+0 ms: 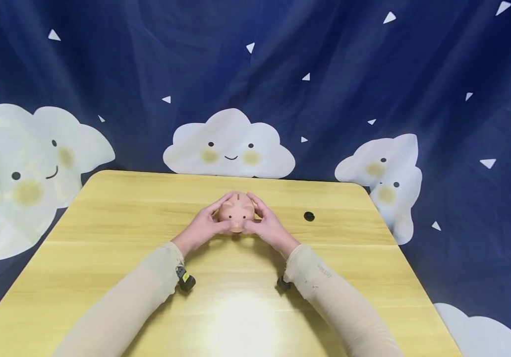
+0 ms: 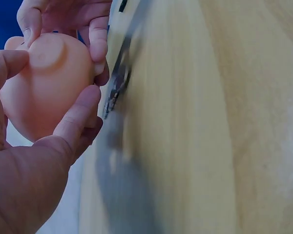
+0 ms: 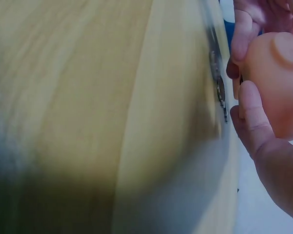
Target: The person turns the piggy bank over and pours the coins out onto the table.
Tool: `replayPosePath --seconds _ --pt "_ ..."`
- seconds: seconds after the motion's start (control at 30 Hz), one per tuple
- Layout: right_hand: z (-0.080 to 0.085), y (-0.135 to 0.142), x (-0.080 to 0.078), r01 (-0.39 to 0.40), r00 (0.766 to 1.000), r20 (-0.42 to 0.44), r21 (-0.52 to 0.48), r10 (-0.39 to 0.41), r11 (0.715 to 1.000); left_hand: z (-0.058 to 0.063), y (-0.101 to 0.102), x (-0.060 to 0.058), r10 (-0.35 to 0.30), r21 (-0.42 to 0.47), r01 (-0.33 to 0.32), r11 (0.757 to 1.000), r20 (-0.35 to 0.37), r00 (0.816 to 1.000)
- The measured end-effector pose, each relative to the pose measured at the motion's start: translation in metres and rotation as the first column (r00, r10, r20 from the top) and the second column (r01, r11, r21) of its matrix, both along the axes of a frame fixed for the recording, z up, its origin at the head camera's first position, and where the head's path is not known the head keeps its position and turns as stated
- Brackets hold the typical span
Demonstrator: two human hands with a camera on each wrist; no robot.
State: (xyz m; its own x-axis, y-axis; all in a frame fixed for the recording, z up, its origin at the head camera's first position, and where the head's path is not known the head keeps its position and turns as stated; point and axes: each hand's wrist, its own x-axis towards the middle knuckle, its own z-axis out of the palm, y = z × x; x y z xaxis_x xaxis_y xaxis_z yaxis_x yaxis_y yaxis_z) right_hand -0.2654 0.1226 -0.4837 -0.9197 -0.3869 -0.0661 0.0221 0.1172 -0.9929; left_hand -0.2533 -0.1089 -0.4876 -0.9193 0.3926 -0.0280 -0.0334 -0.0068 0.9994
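Note:
A pink piggy bank (image 1: 237,210) with small dark eyes and a coin slot on top faces me near the far side of the table. My left hand (image 1: 203,227) grips its left side, thumb close to the snout. On the opposite side my right hand (image 1: 273,229) holds it the same way. The left wrist view shows the round snout (image 2: 48,52) and the bank's smooth body between both hands. In the right wrist view the right hand's fingers curl around the underside. A black round cap (image 1: 309,216) lies on the table to the right.
The wooden table (image 1: 103,248) has rounded far corners. Behind it hangs a dark blue curtain (image 1: 219,74) with clouds and white triangles. A thin dark blurred shape (image 2: 118,80) shows over the wood by the hands. Small black cameras (image 1: 186,282) sit at both wrists.

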Motion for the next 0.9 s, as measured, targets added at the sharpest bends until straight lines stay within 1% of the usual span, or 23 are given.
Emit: replayPosePath --seconds 0.2,0.27,0.37,0.4,0.43,0.5,0.53,0.57,0.6,0.63,0.67,0.7,0.73,0.83,0.9 --pt "-0.002 -0.002 0.000 0.006 1.000 0.009 -0.004 -0.006 1.000 -0.002 -0.001 0.000 0.006 0.007 -0.006 1.000 0.005 1.000" --pt "-0.001 -0.003 0.000 0.011 1.000 0.026 0.005 -0.011 1.000 0.000 -0.001 0.000 0.000 0.009 0.000 1.000 0.020 1.000" --pt "0.007 -0.004 -0.001 0.016 0.997 0.080 0.012 -0.017 1.000 0.011 -0.002 0.001 -0.004 0.018 0.003 1.000 0.079 0.997" --pt "0.012 -0.006 0.000 0.016 0.996 0.086 0.006 -0.017 1.000 0.018 -0.003 0.002 -0.007 0.020 0.006 1.000 0.085 0.996" --pt "0.017 -0.007 0.000 0.019 0.997 0.077 -0.003 -0.019 1.000 0.023 -0.004 0.003 -0.006 0.015 0.005 1.000 0.071 0.997" --pt "0.029 -0.009 0.004 0.025 1.000 -0.006 -0.026 -0.025 0.999 0.039 -0.005 0.007 0.012 -0.016 -0.012 1.000 -0.025 1.000" --pt "0.035 -0.010 0.006 0.023 0.997 -0.072 -0.042 -0.026 0.999 0.046 -0.006 0.009 0.022 -0.031 -0.025 0.999 -0.097 0.995" --pt "0.041 -0.010 0.009 0.020 0.989 -0.143 -0.054 -0.028 0.998 0.051 -0.006 0.012 0.033 -0.049 -0.042 0.998 -0.175 0.984" --pt "0.044 -0.010 0.012 0.018 0.978 -0.205 -0.062 -0.030 0.998 0.055 -0.006 0.014 0.041 -0.067 -0.059 0.996 -0.248 0.968" --pt "0.046 -0.010 0.014 0.024 0.967 -0.251 -0.059 -0.038 0.998 0.056 -0.006 0.015 0.054 -0.087 -0.084 0.993 -0.303 0.952" --pt "0.046 -0.009 0.016 0.031 0.960 -0.276 -0.049 -0.043 0.998 0.055 -0.005 0.016 0.062 -0.100 -0.099 0.990 -0.327 0.943" --pt "0.043 -0.008 0.017 0.031 0.962 -0.271 -0.041 -0.040 0.999 0.051 -0.004 0.016 0.061 -0.097 -0.097 0.991 -0.321 0.945" --pt "0.038 -0.006 0.018 0.036 0.968 -0.250 -0.014 -0.038 0.999 0.045 -0.004 0.016 0.054 -0.089 -0.083 0.993 -0.290 0.955" --pt "0.020 -0.003 0.015 0.047 0.989 -0.141 0.053 -0.039 0.997 0.021 -0.002 0.010 0.046 -0.069 -0.058 0.996 -0.165 0.985" --pt "0.009 -0.003 0.011 0.035 0.996 -0.084 0.062 -0.030 0.997 0.008 -0.002 0.008 0.041 -0.043 -0.045 0.998 -0.101 0.994"
